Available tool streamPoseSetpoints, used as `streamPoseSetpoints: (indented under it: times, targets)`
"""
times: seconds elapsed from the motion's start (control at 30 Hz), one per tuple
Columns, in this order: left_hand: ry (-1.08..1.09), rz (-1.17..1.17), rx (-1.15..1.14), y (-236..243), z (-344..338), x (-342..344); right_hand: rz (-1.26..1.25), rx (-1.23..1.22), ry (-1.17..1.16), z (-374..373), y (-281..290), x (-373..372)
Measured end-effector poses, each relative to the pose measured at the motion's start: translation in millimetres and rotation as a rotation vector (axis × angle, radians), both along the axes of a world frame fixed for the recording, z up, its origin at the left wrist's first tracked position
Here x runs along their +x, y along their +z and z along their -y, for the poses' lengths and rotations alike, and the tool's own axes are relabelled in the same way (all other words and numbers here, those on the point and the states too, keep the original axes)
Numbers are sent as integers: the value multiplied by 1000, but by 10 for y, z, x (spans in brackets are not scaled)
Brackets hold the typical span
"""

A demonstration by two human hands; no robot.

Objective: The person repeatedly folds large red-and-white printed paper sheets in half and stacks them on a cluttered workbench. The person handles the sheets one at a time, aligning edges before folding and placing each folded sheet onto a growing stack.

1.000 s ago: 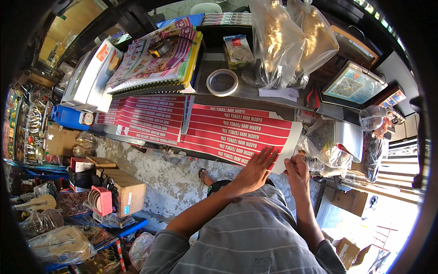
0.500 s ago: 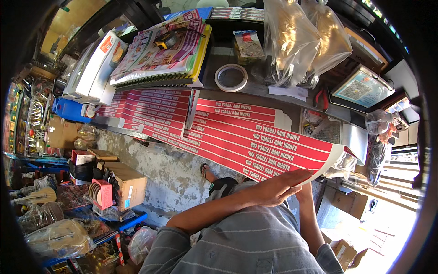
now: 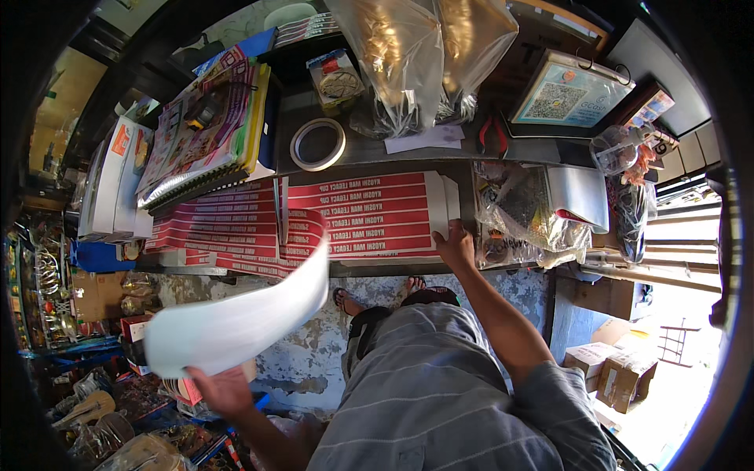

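Note:
My left hand (image 3: 224,392), low on the left, grips the near end of a long printed sheet. The sheet's plain white back (image 3: 243,322) faces up as it curls back toward the left, its far part still on the stack. My right hand (image 3: 455,242) rests at the right end of the stacked red-and-white striped sheets (image 3: 377,216), thumb and forefinger apart against their white margin. More striped sheets (image 3: 212,220) lie to the left, past a thin pale strip (image 3: 281,216) standing across the stack.
On the shelf behind sit a tape roll (image 3: 317,144), red-handled pliers (image 3: 493,135), clear plastic bags (image 3: 393,63) and a framed code stand (image 3: 572,93). A pile of magazines (image 3: 200,129) and white boxes (image 3: 114,180) stand left. Cardboard boxes (image 3: 624,377) lie at the lower right.
My hands were together at the sheet's right end. My left hand has swept left with that end, turning the sheet over; my right hand has moved onto the stack. The view shifted.

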State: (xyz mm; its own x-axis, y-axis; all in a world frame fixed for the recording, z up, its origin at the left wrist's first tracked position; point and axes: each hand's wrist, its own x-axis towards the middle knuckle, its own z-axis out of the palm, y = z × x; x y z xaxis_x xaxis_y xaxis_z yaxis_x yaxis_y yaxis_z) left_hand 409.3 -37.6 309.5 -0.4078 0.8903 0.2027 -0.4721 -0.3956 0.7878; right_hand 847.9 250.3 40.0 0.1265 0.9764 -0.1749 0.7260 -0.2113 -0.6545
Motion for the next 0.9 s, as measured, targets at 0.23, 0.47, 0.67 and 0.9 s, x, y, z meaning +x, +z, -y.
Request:
streamPoseSetpoints:
  times: [0.23,0.47,0.67,0.9]
  targets:
    - [191,-14,-45,274,615,-137,15,11,-108,-116,-238,-83]
    - [241,147,-127,129,386,194,-43,150,-120,-89,-424,22]
    - [390,65,-263,72,164,406,0,248,-23,19,-112,-26]
    - [47,89,-302,-248,-78,793,-275,77,145,210,692,-230]
